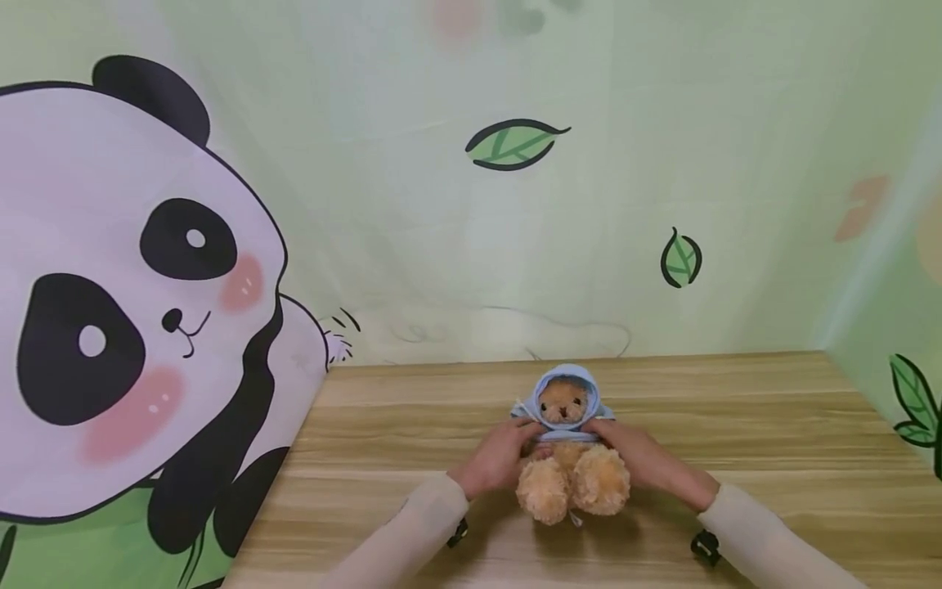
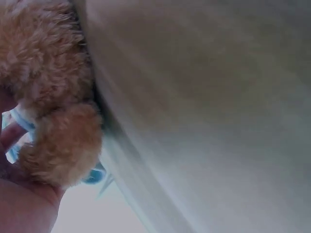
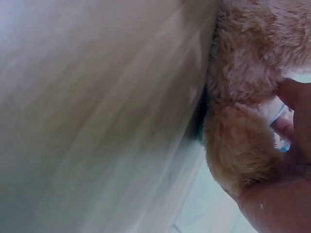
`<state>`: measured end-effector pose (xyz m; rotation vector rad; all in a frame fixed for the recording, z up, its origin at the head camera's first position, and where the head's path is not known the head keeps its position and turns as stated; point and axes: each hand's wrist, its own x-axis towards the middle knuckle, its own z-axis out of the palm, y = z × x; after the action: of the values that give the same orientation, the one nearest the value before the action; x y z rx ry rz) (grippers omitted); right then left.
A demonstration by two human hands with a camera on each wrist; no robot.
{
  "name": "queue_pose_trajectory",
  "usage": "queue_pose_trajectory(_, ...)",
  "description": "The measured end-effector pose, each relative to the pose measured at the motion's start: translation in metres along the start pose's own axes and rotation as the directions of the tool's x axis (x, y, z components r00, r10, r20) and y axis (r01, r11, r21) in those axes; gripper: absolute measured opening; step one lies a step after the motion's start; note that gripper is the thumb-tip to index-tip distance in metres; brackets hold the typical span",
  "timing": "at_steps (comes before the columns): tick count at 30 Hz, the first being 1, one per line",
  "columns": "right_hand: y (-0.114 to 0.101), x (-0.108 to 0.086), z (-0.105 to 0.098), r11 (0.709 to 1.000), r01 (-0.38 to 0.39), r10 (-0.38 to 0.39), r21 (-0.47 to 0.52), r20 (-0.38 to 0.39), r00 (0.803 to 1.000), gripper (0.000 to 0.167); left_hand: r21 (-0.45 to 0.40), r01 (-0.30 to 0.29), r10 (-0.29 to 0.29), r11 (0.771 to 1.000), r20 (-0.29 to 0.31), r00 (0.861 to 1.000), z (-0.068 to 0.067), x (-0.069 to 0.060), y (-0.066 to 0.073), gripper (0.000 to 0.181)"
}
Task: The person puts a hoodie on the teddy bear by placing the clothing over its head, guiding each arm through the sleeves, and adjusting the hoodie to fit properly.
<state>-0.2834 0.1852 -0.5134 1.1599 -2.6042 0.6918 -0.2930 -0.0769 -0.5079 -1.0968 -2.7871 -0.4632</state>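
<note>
A light brown teddy bear [image 1: 545,488] sits on the wooden table, facing me with its feet toward the near side. It wears a light blue hoodie [image 1: 571,435] with the hood up around its face. My left hand [image 1: 491,458] grips the bear's body at the hoodie's hem on the left. Opposite it, my right hand [image 1: 648,458] holds the same hem on the right. Both wrist views show curly fur close up: a bear's paw [image 2: 65,145] lies against the left hand, another paw [image 3: 238,145] against the right. Some fingertips are hidden behind the bear.
The wooden tabletop [image 1: 397,409] reaches back to a pale green wall cloth [image 1: 412,245] printed with leaves. A large printed panda [image 1: 110,204] covers the cloth on the left. Dark wrist straps [image 1: 705,546] show below the sleeves.
</note>
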Motion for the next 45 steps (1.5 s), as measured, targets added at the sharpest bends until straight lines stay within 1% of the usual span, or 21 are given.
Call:
queue_pose_trajectory(4, -0.001, -0.002, 0.000, 1.000, 0.001, -0.001, -0.003, -0.015, 1.000, 0.040, 0.066, 0.012, -0.014, 0.998, 0.037, 0.999, 0.004, 0.000, 0.000, 0.052)
queue_pose_trajectory(7, -0.002, 0.001, 0.002, 1.000, 0.003, -0.003, 0.001, -0.036, 0.999, 0.031, 0.086, 0.014, -0.017, 0.996, 0.035, 0.999, 0.007, 0.000, 0.000, 0.064)
queue_pose_trajectory(10, -0.002, 0.003, 0.004, 1.000, -0.014, 0.014, 0.001, -0.050, 0.999, 0.024, 0.072, 0.014, -0.013, 0.997, -0.005, 1.000, 0.008, 0.001, 0.002, 0.058)
queue_pose_trajectory(13, -0.002, 0.003, 0.007, 1.000, -0.031, 0.031, -0.004, -0.071, 0.997, 0.026, 0.049, 0.012, -0.010, 0.999, -0.049, 0.999, 0.007, 0.000, 0.004, 0.045)
queue_pose_trajectory(17, -0.002, 0.001, 0.008, 0.999, -0.013, 0.008, -0.040, -0.133, 0.991, 0.037, -0.085, 0.055, -0.061, 0.995, -0.079, 0.995, 0.004, 0.000, 0.003, 0.038)
queue_pose_trajectory(18, -0.002, 0.002, 0.007, 0.998, 0.003, -0.013, -0.064, -0.163, 0.986, 0.034, -0.139, 0.071, -0.083, 0.988, -0.080, 0.993, 0.003, 0.000, 0.003, 0.037)
queue_pose_trajectory(21, -0.003, 0.005, 0.003, 0.992, 0.042, -0.073, -0.122, -0.261, 0.962, 0.033, -0.291, 0.117, -0.146, 0.950, -0.081, 0.986, 0.000, 0.000, 0.000, 0.039)
queue_pose_trajectory(23, -0.005, 0.007, -0.001, 0.988, 0.054, -0.095, -0.144, -0.299, 0.949, 0.045, -0.370, 0.141, -0.186, 0.918, -0.088, 0.979, -0.002, 0.001, -0.002, 0.039)
queue_pose_trajectory(24, -0.006, 0.008, -0.003, 0.988, 0.054, -0.098, -0.147, -0.307, 0.947, 0.052, -0.414, 0.156, -0.212, 0.897, -0.092, 0.973, -0.003, 0.001, -0.003, 0.039)
queue_pose_trajectory(26, -0.007, 0.008, -0.008, 0.991, 0.045, -0.081, -0.129, -0.289, 0.954, 0.055, -0.486, 0.195, -0.276, 0.852, -0.101, 0.956, -0.003, 0.001, -0.005, 0.039)
queue_pose_trajectory(28, -0.009, 0.006, -0.013, 0.994, 0.017, -0.044, -0.109, -0.257, 0.965, 0.053, -0.567, 0.243, -0.355, 0.787, -0.094, 0.930, -0.003, 0.000, -0.007, 0.042)
queue_pose_trajectory(31, -0.009, 0.004, -0.020, 0.998, -0.014, -0.001, -0.066, -0.217, 0.976, 0.042, -0.663, 0.339, -0.468, 0.667, -0.019, 0.884, -0.003, -0.006, -0.011, 0.052)
queue_pose_trajectory(32, -0.009, 0.005, -0.022, 0.998, -0.022, 0.009, -0.057, -0.207, 0.978, 0.041, -0.705, 0.364, -0.486, 0.609, 0.031, 0.873, -0.004, -0.008, -0.012, 0.057)
queue_pose_trajectory(33, -0.009, 0.005, -0.024, 0.998, -0.027, 0.017, -0.049, -0.196, 0.980, 0.041, -0.749, 0.385, -0.492, 0.539, 0.092, 0.866, -0.004, -0.010, -0.014, 0.059)
queue_pose_trajectory(35, -0.009, 0.007, -0.027, 0.999, -0.028, 0.021, -0.034, -0.174, 0.985, 0.040, -0.797, 0.426, -0.460, 0.428, 0.214, 0.862, -0.006, -0.014, -0.016, 0.055)
queue_pose_trajectory(37, -0.010, 0.008, -0.030, 0.999, -0.027, 0.024, -0.021, -0.134, 0.991, 0.040, -0.826, 0.465, -0.395, 0.318, 0.330, 0.857, -0.005, -0.016, -0.016, 0.048)
queue_pose_trajectory(38, -0.010, 0.009, -0.030, 0.999, -0.028, 0.025, -0.023, -0.108, 0.994, 0.041, -0.834, 0.479, -0.362, 0.273, 0.372, 0.854, -0.005, -0.017, -0.016, 0.042)
queue_pose_trajectory(40, -0.010, 0.010, -0.030, 0.999, -0.029, 0.028, -0.017, -0.073, 0.997, 0.043, -0.836, 0.497, -0.310, 0.233, 0.421, 0.853, -0.002, -0.016, -0.015, 0.031)
queue_pose_trajectory(41, -0.010, 0.011, -0.029, 0.999, -0.030, 0.029, -0.019, -0.061, 0.998, 0.043, -0.841, 0.502, -0.299, 0.205, 0.434, 0.850, 0.000, -0.017, -0.015, 0.030)
queue_pose_trajectory(43, -0.010, 0.013, -0.026, 1.000, -0.023, 0.021, -0.019, -0.058, 0.998, 0.041, -0.858, 0.492, -0.279, 0.151, 0.440, 0.853, 0.002, -0.016, -0.014, 0.031)
queue_pose_trajectory(45, -0.010, 0.016, -0.023, 0.999, -0.014, 0.012, -0.028, -0.087, 0.996, 0.041, -0.875, 0.472, -0.270, 0.109, 0.431, 0.861, 0.004, -0.016, -0.013, 0.034)
